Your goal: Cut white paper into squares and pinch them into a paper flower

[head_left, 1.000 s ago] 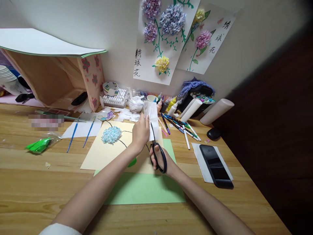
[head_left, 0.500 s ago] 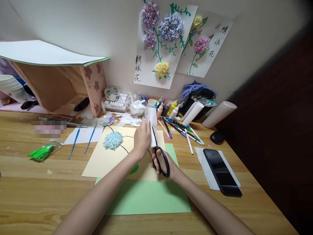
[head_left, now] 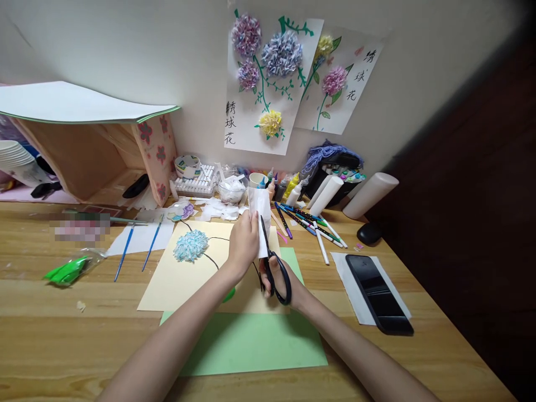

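My left hand (head_left: 245,241) pinches a folded strip of white tissue paper (head_left: 259,202) and holds it upright over the desk. In my right hand (head_left: 276,279) are black-handled scissors (head_left: 285,279), fingers through the loops. Their blades point up along the strip's right side, against the paper; whether they cut into it I cannot tell. Beneath both hands lies a cream sheet (head_left: 161,290) bearing a blue-and-white paper flower (head_left: 191,245), thin dark stem lines and a green patch, partly hidden by my left arm. A light green sheet (head_left: 251,346) lies under the cream one.
Markers (head_left: 310,223) are scattered right of the sheets, near a phone (head_left: 379,293) on white paper. Paint bottles (head_left: 295,194) and a bowl of tissue scraps (head_left: 232,190) stand along the wall. Two brushes (head_left: 124,254) and a green bag (head_left: 69,271) lie left.
The view has shifted slightly, so the wall and back items sit a little lower and further left. Both hands keep their hold on the tissue paper and scissors, with little visible movement.
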The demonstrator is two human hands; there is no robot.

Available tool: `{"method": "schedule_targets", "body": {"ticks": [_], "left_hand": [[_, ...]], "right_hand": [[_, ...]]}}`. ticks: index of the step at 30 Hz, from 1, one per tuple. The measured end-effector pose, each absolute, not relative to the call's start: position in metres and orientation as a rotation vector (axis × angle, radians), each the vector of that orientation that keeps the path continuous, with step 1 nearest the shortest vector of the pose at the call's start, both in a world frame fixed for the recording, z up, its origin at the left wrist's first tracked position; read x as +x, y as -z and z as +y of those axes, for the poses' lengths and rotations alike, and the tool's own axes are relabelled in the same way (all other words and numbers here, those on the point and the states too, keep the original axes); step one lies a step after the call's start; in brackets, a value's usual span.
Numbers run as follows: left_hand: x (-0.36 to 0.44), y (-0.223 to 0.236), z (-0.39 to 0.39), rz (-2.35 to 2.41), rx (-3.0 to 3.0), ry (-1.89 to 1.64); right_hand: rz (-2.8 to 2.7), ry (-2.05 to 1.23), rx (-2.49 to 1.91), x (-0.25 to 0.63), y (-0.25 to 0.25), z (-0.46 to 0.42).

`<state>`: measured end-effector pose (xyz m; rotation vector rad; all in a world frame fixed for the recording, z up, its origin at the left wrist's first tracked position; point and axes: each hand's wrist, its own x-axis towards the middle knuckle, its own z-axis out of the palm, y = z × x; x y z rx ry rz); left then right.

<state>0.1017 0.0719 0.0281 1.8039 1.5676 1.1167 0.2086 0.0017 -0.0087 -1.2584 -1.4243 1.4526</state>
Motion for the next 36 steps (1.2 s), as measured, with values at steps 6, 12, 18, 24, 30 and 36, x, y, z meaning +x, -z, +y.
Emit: {"method": "schedule_targets", "body": {"ticks": [6,12,18,24,30,36], "left_hand": [[0.104,-0.028,0.07,1.556,1.772,-1.103],[0.105,-0.028,0.069,1.6,1.816,-1.081],[0.105,-0.027,0.069,1.578,1.809,-1.087],[0.108,-0.025,0.067,1.561,1.803,-1.059],[0.108,-0.024,0.068,1.568,1.799,-1.069],[0.105,-0.026,0.068,1.617,1.751,-1.102]], "right_hand": [[-1.451,-1.401,-1.267,0.21,0.013,0.002],[-1.418,-1.342,-1.296,0.21,0.018,0.0],[-1.426,-1.389,-1.315,0.212,0.017,0.003],[-1.384,-1.378,-1.334,0.213,0.017,0.005],[-1.388,-1.297,-1.324,0.212,0.019,0.006],[-1.387,-1.303,-1.333,0.212,0.018,0.005]]}}
